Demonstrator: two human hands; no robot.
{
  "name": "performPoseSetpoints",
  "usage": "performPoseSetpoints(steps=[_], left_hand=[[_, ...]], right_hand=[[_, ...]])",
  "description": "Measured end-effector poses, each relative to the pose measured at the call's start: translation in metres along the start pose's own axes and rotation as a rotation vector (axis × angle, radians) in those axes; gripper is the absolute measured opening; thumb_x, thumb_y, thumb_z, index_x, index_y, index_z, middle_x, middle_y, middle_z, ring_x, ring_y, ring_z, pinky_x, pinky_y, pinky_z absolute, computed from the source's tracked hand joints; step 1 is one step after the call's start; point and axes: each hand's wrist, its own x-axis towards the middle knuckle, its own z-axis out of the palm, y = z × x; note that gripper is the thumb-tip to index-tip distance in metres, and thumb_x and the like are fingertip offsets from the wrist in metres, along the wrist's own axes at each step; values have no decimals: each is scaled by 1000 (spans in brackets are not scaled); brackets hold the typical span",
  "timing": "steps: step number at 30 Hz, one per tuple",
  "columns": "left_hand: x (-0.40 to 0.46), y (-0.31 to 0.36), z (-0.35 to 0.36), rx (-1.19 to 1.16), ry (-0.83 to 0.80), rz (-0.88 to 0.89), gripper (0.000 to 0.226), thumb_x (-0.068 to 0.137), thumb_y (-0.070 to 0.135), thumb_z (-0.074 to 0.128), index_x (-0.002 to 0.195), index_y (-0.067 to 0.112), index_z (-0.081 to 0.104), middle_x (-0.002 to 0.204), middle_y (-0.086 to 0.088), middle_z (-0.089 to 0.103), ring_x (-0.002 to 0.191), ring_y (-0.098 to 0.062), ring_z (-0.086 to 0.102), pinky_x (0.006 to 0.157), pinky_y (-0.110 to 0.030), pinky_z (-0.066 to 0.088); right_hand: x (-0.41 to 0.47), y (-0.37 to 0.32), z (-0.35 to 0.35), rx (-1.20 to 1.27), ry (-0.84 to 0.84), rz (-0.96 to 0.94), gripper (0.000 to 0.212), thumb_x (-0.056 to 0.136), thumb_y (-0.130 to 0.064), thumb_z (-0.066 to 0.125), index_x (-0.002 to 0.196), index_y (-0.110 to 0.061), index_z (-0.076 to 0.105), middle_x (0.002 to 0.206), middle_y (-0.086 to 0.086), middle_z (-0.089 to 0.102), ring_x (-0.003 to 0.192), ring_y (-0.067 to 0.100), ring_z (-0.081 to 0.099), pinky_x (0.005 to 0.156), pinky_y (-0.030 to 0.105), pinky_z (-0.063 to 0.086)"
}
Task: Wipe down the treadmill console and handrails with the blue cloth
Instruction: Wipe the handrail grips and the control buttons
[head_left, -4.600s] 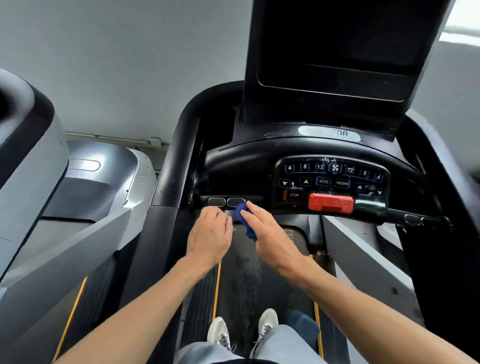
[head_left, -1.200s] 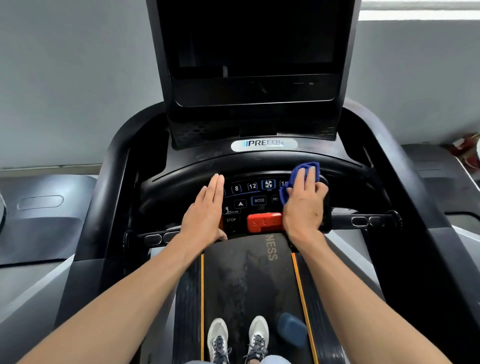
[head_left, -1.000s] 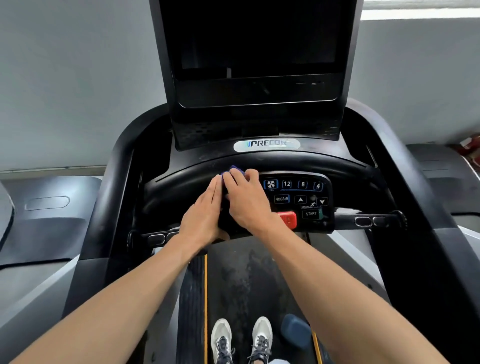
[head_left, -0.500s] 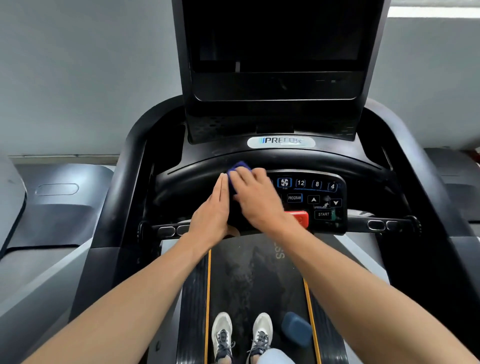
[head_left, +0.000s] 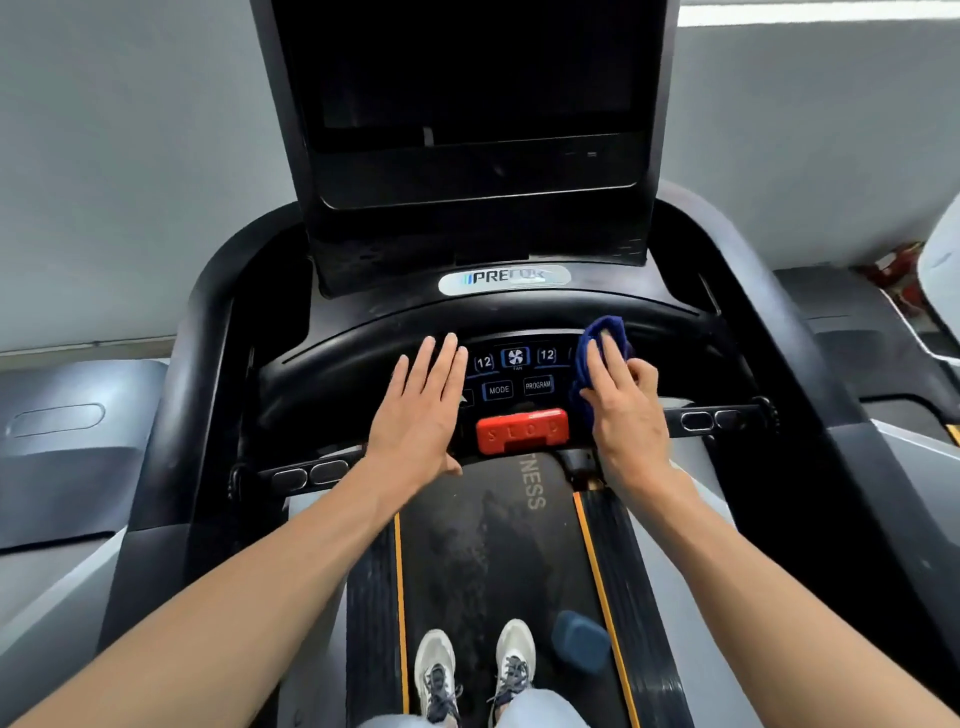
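The right hand (head_left: 626, 410) presses the blue cloth (head_left: 602, 338) flat on the console (head_left: 514, 374) buttons' right side to rub them clean. The left hand (head_left: 421, 410), fingers straight, leans there to steady.

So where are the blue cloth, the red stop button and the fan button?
blue cloth (head_left: 605, 332): head view, bunched top edge above the fingertips.
red stop button (head_left: 522, 430): head view, middle of its front face.
fan button (head_left: 515, 357): head view, on the fan symbol.
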Motion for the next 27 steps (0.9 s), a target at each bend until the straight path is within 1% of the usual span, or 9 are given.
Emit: performPoseSetpoints(steps=[4,7,11,13,17,19,21,24,27], left_hand=[[5,20,3,29,-9,-62,150,65,63,83,156,5,-20,163,-18,-28,150,-43,-22,123,-61,4],[4,28,6,70,28,-87,145,69,58,84,156,2,-17,163,-21,-25,150,-48,-19,120,-65,9],[4,26,8,86,37,-93,144,69,61,82,156,2,-17,164,-21,-24,150,-47,-18,121,-64,11],[5,27,7,92,26,-101,143,71,61,81,156,2,-17,163,-21,-25,150,-47,-19,121,-64,11],[8,31,9,106,12,-114,142,73,61,80,155,1,-19,163,-21,-26,150,-49,-19,121,-64,11],[7,30,9,122,9,-118,144,71,65,79,155,2,-19,163,-21,-25,150,-48,-18,122,-63,10],[7,29,9,122,18,-114,144,70,67,78,155,2,-19,164,-20,-24,151,-47,-18,122,-62,10],[6,27,8,113,17,-106,144,70,68,77,155,4,-19,164,-18,-24,151,-44,-19,123,-60,9],[6,26,8,102,20,-108,145,69,68,78,155,5,-20,165,-17,-24,151,-43,-19,124,-59,9]], right_hand=[[-37,4,5,-66,-44,-112,70,92,-5,66,154,-12,37,160,2,35,121,31,41,112,35,37],[-17,17,1,-116,-26,-231,58,100,-16,58,155,-12,37,160,2,38,120,31,43,112,33,36],[-14,45,10,2,20,151,52,101,-18,52,148,-1,41,154,13,44,111,36,48,102,40,44],[-45,43,21,27,-1,232,54,98,-10,58,147,4,41,153,17,44,114,38,49,104,41,42],[-71,14,20,-13,-27,175,63,91,-5,69,148,1,43,153,17,45,133,40,40,116,44,34],[-45,7,12,-22,-51,26,68,89,-7,70,150,-6,42,155,8,44,143,34,34,115,40,35],[-11,4,5,-17,-57,-74,64,94,-10,64,153,-15,39,159,-2,39,149,25,28,110,35,36],[14,8,0,18,-75,-22,66,98,-9,60,157,-17,32,164,-4,30,154,23,18,110,34,35],[-21,19,9,82,-35,39,66,94,3,56,155,-7,33,164,6,30,154,31,15,116,41,34]])
